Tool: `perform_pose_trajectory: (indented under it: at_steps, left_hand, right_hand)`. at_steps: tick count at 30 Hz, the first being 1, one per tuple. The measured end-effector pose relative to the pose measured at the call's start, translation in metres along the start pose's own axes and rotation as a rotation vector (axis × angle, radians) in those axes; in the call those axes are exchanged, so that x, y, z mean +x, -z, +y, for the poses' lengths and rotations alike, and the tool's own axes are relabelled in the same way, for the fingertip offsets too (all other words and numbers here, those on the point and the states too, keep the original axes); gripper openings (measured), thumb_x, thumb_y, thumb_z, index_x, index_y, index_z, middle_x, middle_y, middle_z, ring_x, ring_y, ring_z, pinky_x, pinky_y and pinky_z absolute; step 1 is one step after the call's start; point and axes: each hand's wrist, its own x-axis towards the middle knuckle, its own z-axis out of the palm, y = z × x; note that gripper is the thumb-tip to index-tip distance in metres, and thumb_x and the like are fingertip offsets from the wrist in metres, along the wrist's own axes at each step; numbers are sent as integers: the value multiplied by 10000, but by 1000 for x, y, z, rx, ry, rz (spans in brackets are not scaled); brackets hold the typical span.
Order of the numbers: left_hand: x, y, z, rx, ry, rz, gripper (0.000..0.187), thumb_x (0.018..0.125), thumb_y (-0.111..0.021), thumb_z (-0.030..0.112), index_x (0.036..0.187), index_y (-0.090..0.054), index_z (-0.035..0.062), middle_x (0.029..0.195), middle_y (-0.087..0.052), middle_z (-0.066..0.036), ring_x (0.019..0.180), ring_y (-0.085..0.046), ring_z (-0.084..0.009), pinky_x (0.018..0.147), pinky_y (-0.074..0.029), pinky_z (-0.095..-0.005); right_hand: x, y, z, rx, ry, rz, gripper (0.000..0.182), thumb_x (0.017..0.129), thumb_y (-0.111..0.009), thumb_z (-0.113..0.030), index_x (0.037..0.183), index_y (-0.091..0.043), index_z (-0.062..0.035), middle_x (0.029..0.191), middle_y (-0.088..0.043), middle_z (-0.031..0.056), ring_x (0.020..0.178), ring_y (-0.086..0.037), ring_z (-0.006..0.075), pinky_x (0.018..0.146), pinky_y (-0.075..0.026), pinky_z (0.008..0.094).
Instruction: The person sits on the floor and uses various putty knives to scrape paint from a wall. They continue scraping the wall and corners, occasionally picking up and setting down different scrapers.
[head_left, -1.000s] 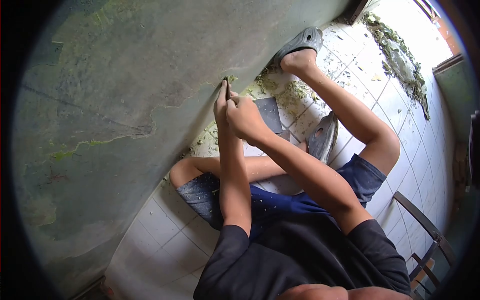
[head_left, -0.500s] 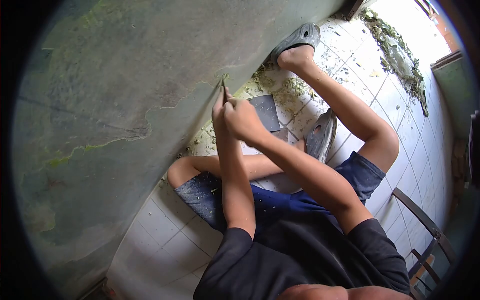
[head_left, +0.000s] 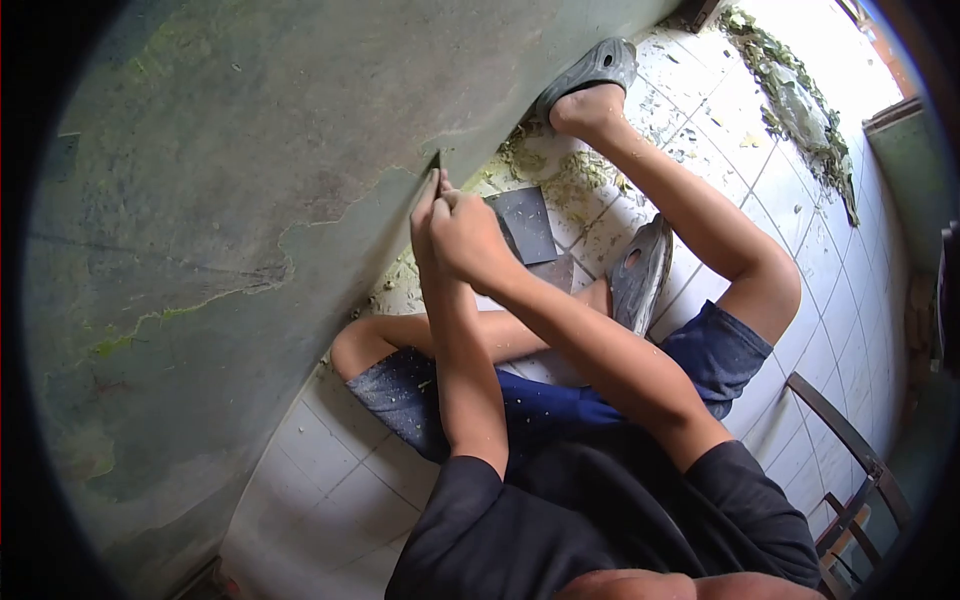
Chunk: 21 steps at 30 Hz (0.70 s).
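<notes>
My right hand (head_left: 468,235) is closed around the hidden lower part of a thin, dark scraper (head_left: 436,160), and its tip meets the wall. Pressed close alongside, my left hand (head_left: 428,215) has its fingers straightened along the blade and gripping against it. Just at the tip, the wall (head_left: 350,120) shows a ragged edge where a coat of grey-green paint has flaked. The scraper's handle is covered by my hands.
A dark square sheet (head_left: 525,225) lies on the white tiled floor (head_left: 740,190) between my legs. Greenish flakes (head_left: 560,170) are scattered along the wall's foot. Farther off is a heap of leafy debris with clear plastic (head_left: 797,110). A dark-framed chair (head_left: 850,440) stands at the right.
Both hands and the scraper have shifted slightly left in view. The blade tip now sits a little left of its earlier spot, along the flaked edge.
</notes>
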Motion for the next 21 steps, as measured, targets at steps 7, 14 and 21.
perform_pose_trajectory:
  at_steps: [7, 14, 21]
  left_hand:
    - [37, 28, -31, -140, 59, -187, 242, 1053, -584, 267, 993, -670, 49, 843, -648, 1, 753, -613, -74, 673, -503, -218]
    - [12, 21, -7, -205, 87, -156, 221, 1057, -577, 276, 1004, -664, 80, 867, -649, 15, 765, -605, -58, 674, -499, -210]
    - [39, 27, -31, -285, 132, -134, 189, 1062, -562, 236, 1024, -658, 77, 834, -632, 15, 754, -602, -63, 679, -497, -203]
  right_hand:
    - [7, 5, 13, 10, -49, -112, 381, 955, -463, -189, 1050, -654, 127, 967, -645, 399, 974, -657, 520, 913, -513, 507]
    - [1, 1, 3, -26, -14, -84, 374, 949, -468, -173, 1016, -667, 136, 883, -649, 396, 908, -675, 510, 855, -524, 501]
    - [7, 11, 6, -28, -12, -106, 374, 939, -472, -177, 966, -674, 136, 845, -649, 393, 877, -683, 503, 825, -535, 499]
